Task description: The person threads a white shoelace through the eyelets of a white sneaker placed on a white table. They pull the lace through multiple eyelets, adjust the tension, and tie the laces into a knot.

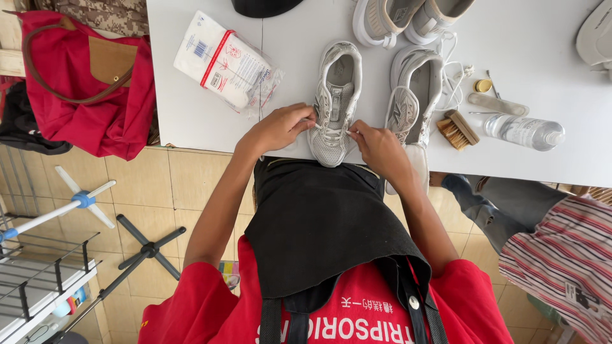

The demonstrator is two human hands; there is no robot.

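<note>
Both hands, the left hand (280,127) and right hand (377,148), pinch white laces on the grey mesh sneaker (334,102) at the white counter (191,108) edge; an uneven tug could slide it off.

The white table (204,114) bears 4 grey sneakers (335,102), a plastic packet (226,62), a brush (458,129) and a bottle (524,132).

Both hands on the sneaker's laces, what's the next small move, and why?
Probably draw the lace ends outward to snug them: the left hand and right hand each pinch a lace on either side of the sneaker, near its toe end at the table edge.
</note>
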